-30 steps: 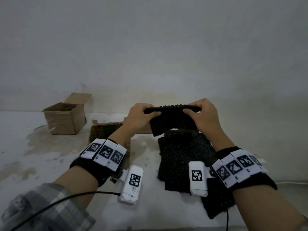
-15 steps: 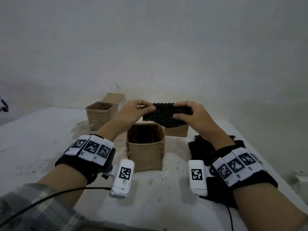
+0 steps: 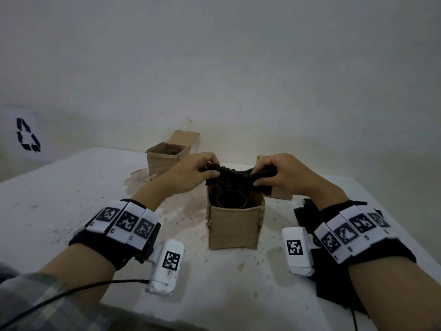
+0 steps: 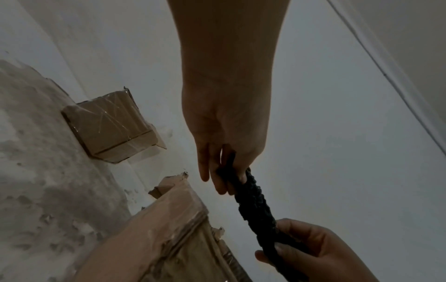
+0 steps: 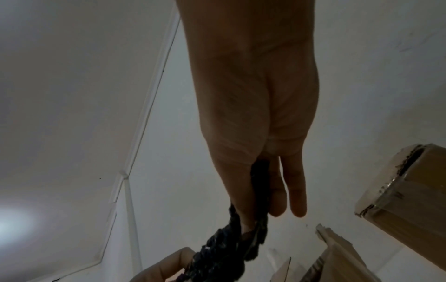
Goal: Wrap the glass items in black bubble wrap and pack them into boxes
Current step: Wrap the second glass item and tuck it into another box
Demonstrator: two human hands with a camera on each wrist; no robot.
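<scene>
Black bubble wrap [image 3: 232, 178] sagging just above the open mouth of the near box [image 3: 235, 226], stretched between two hands. Left hand [image 3: 191, 174] pinching its left end, right hand [image 3: 284, 174] gripping the bunched right end. Sitting inside the near box, a dark round-rimmed item [image 3: 231, 199], partly hidden by the wrap. Standing behind the near box to the left, a second open box [image 3: 167, 158]; behind to the right, a third box [image 3: 280, 194], mostly blocked by the right hand. Lying right of the near box under the right forearm, spare black wrap [image 3: 307, 213].

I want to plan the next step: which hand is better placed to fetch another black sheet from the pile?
Right hand: the spare pile lies under that forearm. The left hand is farther away.
</scene>
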